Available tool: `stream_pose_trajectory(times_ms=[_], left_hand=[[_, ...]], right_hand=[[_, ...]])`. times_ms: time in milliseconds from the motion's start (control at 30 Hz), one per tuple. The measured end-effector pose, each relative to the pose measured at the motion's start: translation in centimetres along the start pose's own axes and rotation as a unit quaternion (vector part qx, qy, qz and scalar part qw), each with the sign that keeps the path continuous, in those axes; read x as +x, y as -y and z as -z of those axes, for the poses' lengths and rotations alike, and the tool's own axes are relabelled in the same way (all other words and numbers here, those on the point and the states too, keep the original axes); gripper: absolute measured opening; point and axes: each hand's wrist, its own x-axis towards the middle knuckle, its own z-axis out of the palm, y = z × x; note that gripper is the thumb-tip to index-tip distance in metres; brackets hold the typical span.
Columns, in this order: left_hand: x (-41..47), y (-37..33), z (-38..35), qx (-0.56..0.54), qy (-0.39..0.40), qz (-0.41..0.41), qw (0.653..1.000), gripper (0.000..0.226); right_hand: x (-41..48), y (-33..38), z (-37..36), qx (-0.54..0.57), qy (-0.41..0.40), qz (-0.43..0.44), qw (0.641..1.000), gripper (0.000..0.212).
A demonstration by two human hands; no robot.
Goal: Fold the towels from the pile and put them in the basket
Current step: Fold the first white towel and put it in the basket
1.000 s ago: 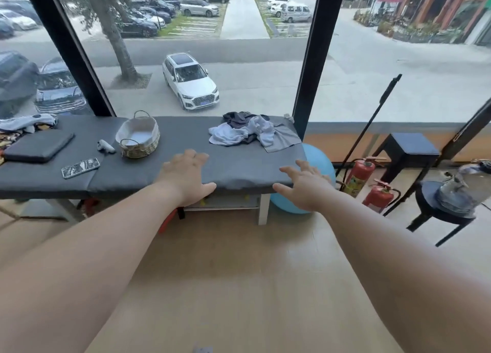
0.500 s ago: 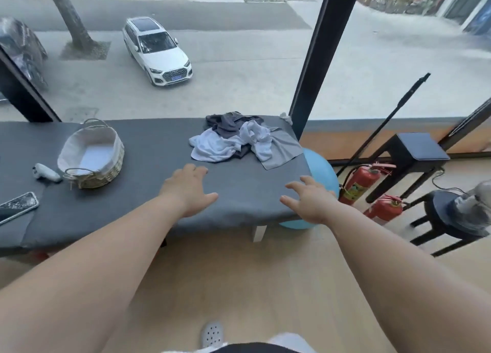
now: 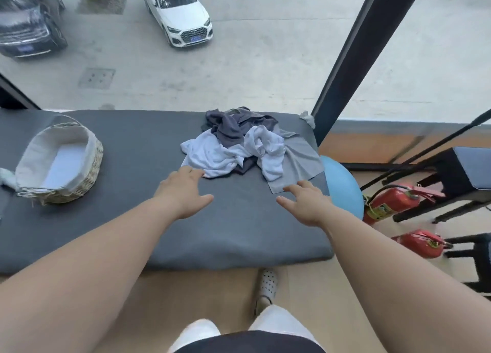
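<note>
Left hand [image 3: 183,190]: fingers spread, empty, fingertips right at the near edge of the crumpled pile of white, light grey and dark grey towels [image 3: 249,145].
Right hand [image 3: 305,203]: open too, empty, at the light grey towel's corner.
Pile: far right of the dark grey padded table [image 3: 132,219].
Basket: woven straw basket with white cloth lining [image 3: 59,161], well left, nothing in it.

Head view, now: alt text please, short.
Two bare hands, left hand and right hand, reach open toward a pile of towels on a grey padded table. An empty basket sits to the left.
</note>
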Motion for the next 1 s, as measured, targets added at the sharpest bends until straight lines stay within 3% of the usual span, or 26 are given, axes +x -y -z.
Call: stream_pose_trajectory(times_ms=[267, 633, 867, 1000], left_hand=[[9.3, -1.4, -1.1, 0.0, 0.046, 0.036, 0.998, 0.069], [23.5, -2.3, -4.4, -0.016, 0.149, -0.05, 0.987, 0.068], [30.1, -1.0, -6.7, -0.012, 0.206, -0.075, 0.976, 0.073], [32.0, -1.1, -7.4, -0.059, 0.185, -0.089, 0.977, 0.072]], right_hand=[[12.0, 0.4, 3.6, 0.01, 0.043, 0.051, 0.998, 0.059], [24.8, 3.1, 0.9, 0.045, 0.103, 0.021, 0.993, 0.065], [31.8, 6.4, -0.7, 0.086, 0.093, -0.005, 0.992, 0.057], [33.1, 6.6, -1.5, 0.147, 0.089, -0.018, 0.985, 0.034]])
